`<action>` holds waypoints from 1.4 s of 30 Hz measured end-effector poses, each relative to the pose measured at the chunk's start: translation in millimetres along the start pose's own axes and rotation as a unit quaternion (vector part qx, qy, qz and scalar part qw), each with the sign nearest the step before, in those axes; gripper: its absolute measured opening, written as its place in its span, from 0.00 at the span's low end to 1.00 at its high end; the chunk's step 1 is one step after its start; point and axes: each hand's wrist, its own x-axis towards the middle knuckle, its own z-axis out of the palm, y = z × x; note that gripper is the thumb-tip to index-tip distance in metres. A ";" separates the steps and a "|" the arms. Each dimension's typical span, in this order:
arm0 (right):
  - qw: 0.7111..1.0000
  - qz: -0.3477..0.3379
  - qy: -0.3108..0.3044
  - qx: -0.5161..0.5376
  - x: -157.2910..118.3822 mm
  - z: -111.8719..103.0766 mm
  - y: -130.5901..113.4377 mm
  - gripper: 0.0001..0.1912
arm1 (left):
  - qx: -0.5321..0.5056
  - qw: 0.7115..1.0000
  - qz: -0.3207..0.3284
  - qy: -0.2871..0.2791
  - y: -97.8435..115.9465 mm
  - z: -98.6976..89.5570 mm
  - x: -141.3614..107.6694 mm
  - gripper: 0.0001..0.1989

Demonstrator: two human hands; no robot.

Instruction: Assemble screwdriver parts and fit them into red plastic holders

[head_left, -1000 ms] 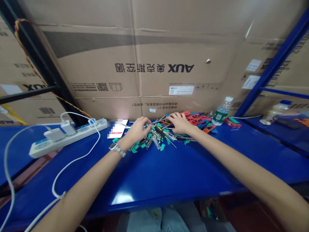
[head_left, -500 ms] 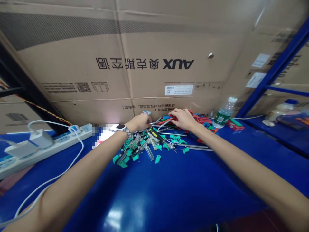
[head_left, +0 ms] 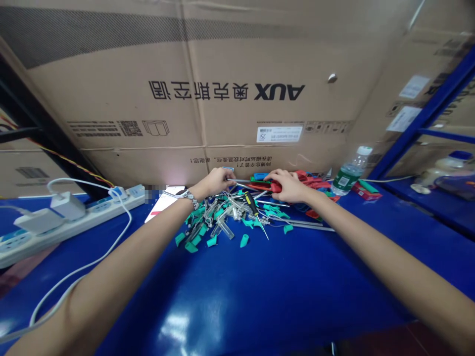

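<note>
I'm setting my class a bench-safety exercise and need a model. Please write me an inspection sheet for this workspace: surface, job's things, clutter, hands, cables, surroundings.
Surface: shiny blue table.
Job's things: thin rod between the hands; red handle.
Clutter: heap of green pieces, clear pieces and a screwdriver; bottle standing to the right, red box beside it.
Hands: left hand at the rod's end, grip unclear; right hand holding the red handle.
Cables: white cable looping from the power strip past the left forearm.
Surroundings: cardboard behind with upside-down print; blue post right, dark post left.
</note>
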 end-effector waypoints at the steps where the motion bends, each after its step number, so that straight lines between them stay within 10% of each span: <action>1: 1.000 -0.006 0.001 0.005 -0.6 1.7 -3.3 0.31 | 0.005 1.000 0.005 0.003 -0.6 0.9 -0.4 0.10; 12: 0.994 -0.022 0.090 0.062 -13.9 7.8 -11.9 0.17 | 0.134 0.991 -0.008 0.005 -3.5 18.9 -23.0 0.17; 18: 0.976 -0.018 0.189 0.110 -40.7 4.1 4.3 0.29 | 0.120 0.986 0.057 0.104 36.9 29.3 -31.5 0.16; 31: 0.936 0.032 0.319 0.144 -80.2 17.7 2.1 0.20 | 0.292 0.945 0.144 0.042 118.2 74.4 2.1 0.12; 42: 0.946 0.070 0.299 0.108 -95.7 13.2 -9.3 0.15 | 0.072 0.985 0.075 0.141 99.0 54.5 2.4 0.12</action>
